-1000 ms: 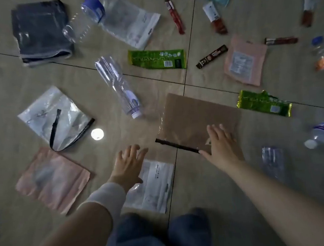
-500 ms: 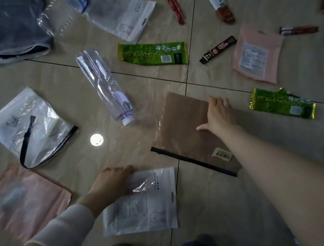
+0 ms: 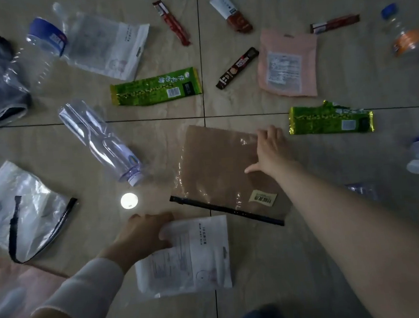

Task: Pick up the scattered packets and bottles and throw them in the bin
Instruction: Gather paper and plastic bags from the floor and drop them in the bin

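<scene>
On a tiled floor (image 3: 335, 224) strewn with packets and bottles, the left hand (image 3: 144, 234) pinches the top left corner of a white packet (image 3: 196, 256). Further off, the right hand (image 3: 269, 151) lies flat, fingers spread, on a brown zip bag (image 3: 214, 168), gripping nothing.

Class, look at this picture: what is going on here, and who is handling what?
A person is clearing litter from a tiled floor. The left hand grips the white printed packet at its corner. The right hand presses flat on the brown zip bag. Bottles, green packets and sachets lie scattered around them, none picked up yet. No bin is in view.
</scene>
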